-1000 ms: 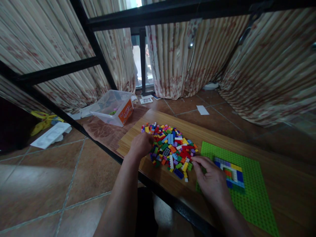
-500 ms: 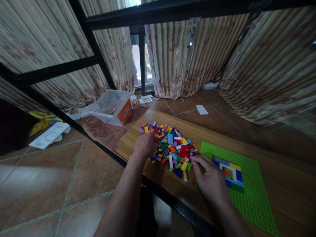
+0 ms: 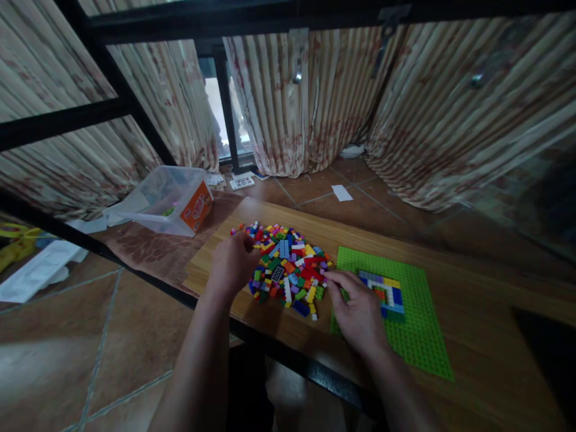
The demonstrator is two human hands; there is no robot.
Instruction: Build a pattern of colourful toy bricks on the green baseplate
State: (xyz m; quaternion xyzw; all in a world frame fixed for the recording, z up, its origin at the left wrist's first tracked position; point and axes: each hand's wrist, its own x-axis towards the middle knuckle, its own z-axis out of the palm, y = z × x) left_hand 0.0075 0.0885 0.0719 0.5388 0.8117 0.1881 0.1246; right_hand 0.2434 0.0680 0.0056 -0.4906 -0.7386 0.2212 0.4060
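Note:
A heap of small loose toy bricks [image 3: 288, 264] in many colours lies on the wooden tabletop. At the heap's left edge is my left hand [image 3: 231, 264], its fingers curled in; whatever they may hold is hidden. My right hand [image 3: 357, 309] is at the heap's right edge, thumb and forefinger drawn together by the outer bricks. I cannot make out a brick between them. Partly behind that hand lies a green baseplate [image 3: 423, 324]. On it stands a low square build [image 3: 393, 294] of blue, white, yellow and grey bricks around an orange-red centre.
A clear plastic box [image 3: 166, 201] with an orange label stands on a brown mat [image 3: 139, 249] to the left. Black metal bars [image 3: 252, 24] cross above the wooden table [image 3: 477, 330]. Striped curtains [image 3: 279, 108] hang behind, and a white paper [image 3: 342, 192] lies on the tiled floor.
The view has swung to the right, so everything appears farther left. My left hand has shifted slightly left along the heap and turned, fingers still curled. My right hand stays at the heap's right edge.

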